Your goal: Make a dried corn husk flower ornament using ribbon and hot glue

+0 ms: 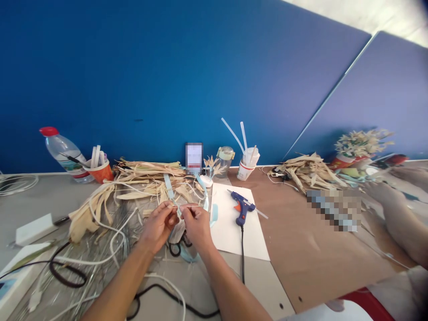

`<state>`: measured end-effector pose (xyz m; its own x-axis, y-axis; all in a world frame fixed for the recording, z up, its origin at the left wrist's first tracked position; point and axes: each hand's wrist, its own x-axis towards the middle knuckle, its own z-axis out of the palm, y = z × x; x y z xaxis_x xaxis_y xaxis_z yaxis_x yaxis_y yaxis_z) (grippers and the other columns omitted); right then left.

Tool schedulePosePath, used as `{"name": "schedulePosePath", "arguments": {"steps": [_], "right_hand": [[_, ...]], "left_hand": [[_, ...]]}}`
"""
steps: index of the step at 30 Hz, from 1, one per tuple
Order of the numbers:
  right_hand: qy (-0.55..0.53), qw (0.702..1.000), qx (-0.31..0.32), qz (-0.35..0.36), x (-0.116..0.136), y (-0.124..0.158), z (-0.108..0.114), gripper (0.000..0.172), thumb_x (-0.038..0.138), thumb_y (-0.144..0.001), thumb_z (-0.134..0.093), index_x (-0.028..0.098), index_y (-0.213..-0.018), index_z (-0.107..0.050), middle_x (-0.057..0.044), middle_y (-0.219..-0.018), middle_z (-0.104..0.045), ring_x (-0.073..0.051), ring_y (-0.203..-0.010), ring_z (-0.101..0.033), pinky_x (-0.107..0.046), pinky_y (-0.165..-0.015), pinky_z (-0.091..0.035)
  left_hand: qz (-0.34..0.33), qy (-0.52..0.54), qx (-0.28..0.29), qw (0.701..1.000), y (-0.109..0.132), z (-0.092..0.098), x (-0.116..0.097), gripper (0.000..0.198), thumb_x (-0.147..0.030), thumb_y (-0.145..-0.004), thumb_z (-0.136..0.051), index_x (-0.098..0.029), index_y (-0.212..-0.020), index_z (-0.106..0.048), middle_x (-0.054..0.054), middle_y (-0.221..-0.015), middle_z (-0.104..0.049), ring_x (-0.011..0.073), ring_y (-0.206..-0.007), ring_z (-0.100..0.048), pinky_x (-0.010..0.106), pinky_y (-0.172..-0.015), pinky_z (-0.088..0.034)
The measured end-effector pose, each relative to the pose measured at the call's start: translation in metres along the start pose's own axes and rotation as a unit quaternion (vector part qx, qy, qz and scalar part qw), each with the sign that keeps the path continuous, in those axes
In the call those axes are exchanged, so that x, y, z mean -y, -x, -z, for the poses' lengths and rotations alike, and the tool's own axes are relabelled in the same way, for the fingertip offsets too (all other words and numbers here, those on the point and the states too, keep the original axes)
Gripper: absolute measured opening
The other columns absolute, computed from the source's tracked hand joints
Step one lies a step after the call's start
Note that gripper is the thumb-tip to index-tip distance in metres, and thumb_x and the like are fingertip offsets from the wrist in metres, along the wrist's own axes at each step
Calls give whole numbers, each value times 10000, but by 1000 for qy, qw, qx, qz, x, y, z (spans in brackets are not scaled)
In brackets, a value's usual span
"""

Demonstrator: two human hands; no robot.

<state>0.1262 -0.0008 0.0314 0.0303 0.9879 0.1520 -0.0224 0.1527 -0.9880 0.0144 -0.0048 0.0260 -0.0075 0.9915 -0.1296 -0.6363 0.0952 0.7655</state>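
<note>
My left hand (159, 225) and my right hand (197, 224) meet over the table, fingers pinched together on a thin pale strip of dried husk (179, 208) held between them. Just under my hands lie scissors with black handles (176, 248) and a light blue strip (169, 186). A heap of dried corn husks (147, 178) lies behind my hands.
A blue glue gun (242, 208) rests on a white sheet (234, 223), cord trailing forward. A water bottle (63, 154), an orange cup (99, 169) and a cup of glue sticks (247, 162) stand by the blue wall. Another person's arm (397, 218) reaches in at right, near a second husk pile (307, 171).
</note>
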Motion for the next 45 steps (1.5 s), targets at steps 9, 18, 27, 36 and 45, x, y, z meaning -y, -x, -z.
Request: {"name": "schedulePosePath", "arguments": {"steps": [9, 18, 27, 36, 45], "right_hand": [[23, 999, -40, 28, 1, 0, 3, 228, 266, -770, -507, 148, -605, -611, 5, -598, -562, -118, -568, -491, -226, -543, -368], [-34, 999, -41, -10, 1, -3, 5, 169, 270, -742, -543, 148, -649, -614, 20, -583, -530, -107, -552, -460, -225, -533, -371], [-59, 998, 18, 24, -1, -2, 3, 225, 241, -719, -633, 209, -918, -734, -3, -748, -593, -138, -679, -532, -269, -670, -448], [-99, 994, 25, 25, -1, -7, 10, 116, 224, -709, -635, 202, -760, -737, -10, -764, -624, -155, -759, -558, -295, -764, -433], [-127, 988, -75, -44, -10, -5, 2, 211, 311, -705, -631, 182, -568, -536, 50, -535, -474, -105, -564, -438, -232, -572, -379]], "left_hand": [[-9, -85, -19, 996, 2, -2, 5, 198, -269, -689, -709, -152, -681, -550, -59, -588, -531, 26, -435, -391, 172, -475, -331], [-12, -112, -6, 994, 1, -2, 6, 219, -310, -697, -702, -149, -681, -554, -64, -573, -490, 24, -437, -350, 170, -453, -275], [-21, -90, -8, 996, 1, -4, 0, 214, -292, -680, -711, -148, -652, -556, -70, -528, -451, 33, -441, -334, 168, -451, -288], [-24, -168, 21, 985, 1, 0, 5, 226, -341, -725, -679, -156, -664, -565, -61, -537, -423, 54, -450, -324, 194, -454, -259], [-14, -193, 27, 981, 6, -6, 5, 240, -343, -706, -685, -164, -647, -537, -65, -518, -417, 54, -430, -311, 198, -437, -224]]}}
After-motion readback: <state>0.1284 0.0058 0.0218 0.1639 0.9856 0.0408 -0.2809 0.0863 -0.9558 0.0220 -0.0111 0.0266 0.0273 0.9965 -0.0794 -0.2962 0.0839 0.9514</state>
